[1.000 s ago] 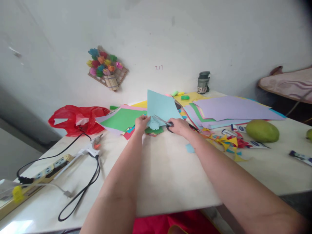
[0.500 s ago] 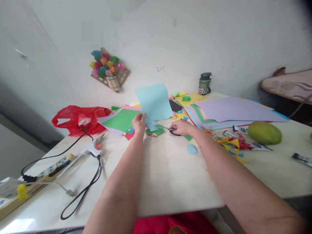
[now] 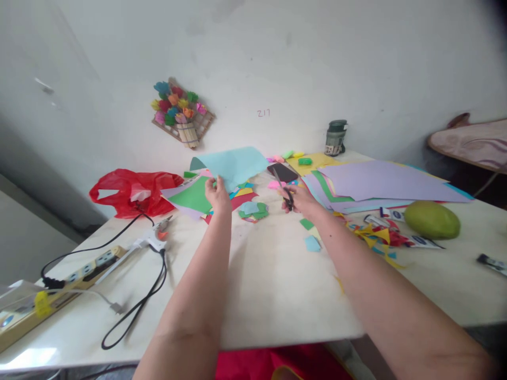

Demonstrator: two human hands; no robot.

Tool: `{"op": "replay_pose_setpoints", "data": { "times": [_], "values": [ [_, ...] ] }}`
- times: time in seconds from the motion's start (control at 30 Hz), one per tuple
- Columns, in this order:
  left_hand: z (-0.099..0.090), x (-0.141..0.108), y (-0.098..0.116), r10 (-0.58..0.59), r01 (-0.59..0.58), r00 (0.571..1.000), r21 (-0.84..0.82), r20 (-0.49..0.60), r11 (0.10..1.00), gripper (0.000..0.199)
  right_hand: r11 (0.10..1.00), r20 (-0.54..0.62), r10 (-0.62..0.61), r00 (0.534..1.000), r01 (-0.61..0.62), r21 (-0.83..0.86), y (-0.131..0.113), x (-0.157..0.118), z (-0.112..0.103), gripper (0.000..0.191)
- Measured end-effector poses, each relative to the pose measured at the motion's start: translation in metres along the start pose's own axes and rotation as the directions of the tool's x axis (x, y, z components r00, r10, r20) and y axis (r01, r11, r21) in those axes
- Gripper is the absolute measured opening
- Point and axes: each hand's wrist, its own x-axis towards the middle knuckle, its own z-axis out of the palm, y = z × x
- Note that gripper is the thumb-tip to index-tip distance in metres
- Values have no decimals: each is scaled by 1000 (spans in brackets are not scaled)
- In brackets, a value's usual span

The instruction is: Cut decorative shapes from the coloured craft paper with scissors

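Observation:
My left hand (image 3: 217,194) pinches the lower edge of a light blue sheet (image 3: 237,164), which curls at its left end above a green sheet (image 3: 192,195). In my right hand (image 3: 298,200) are dark-handled scissors (image 3: 288,196), their blades pointing up and to the left. Between my hands lies a small pile of green paper pieces (image 3: 259,211) with a light blue cut piece (image 3: 249,207) on top. Colored scraps (image 3: 243,199) sit just behind that pile. Behind the scissors rests a black phone (image 3: 282,172).
At the left are a red plastic bag (image 3: 130,190), a white glue gun (image 3: 156,240) with a black cord, and a power strip (image 3: 85,272). On the right lie stacked paper sheets (image 3: 380,179), a green fruit (image 3: 431,219), tubes and yellow scraps. A dark bottle (image 3: 336,137) stands behind.
The light blue sheet has moved left and tipped down with my left hand. A light blue piece now lies on the green pile. My right hand has drawn the scissors away and turned them upward.

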Motion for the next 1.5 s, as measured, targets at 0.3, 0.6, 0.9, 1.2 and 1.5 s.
{"op": "replay_pose_setpoints", "data": {
  "times": [0.3,0.6,0.9,1.2,1.5],
  "values": [
    [-33,-15,-16,-327,442,869,-286,372,850,32,935,-257,130,958,-32,353,7,11,-4,46],
    [-46,-17,-27,-378,506,764,-121,523,854,35,908,-370,110,923,58,414,16,16,-6,40],
    [-39,-34,-2,-345,701,679,-432,648,567,72,932,-417,4,909,148,332,9,13,18,39],
    [-19,-56,-1,-473,658,586,-45,658,752,33,951,-341,-78,937,173,256,18,18,43,37],
    [-18,-44,3,-276,389,860,-203,430,898,24,972,-200,51,979,-2,237,2,1,48,43]
  ]
}}
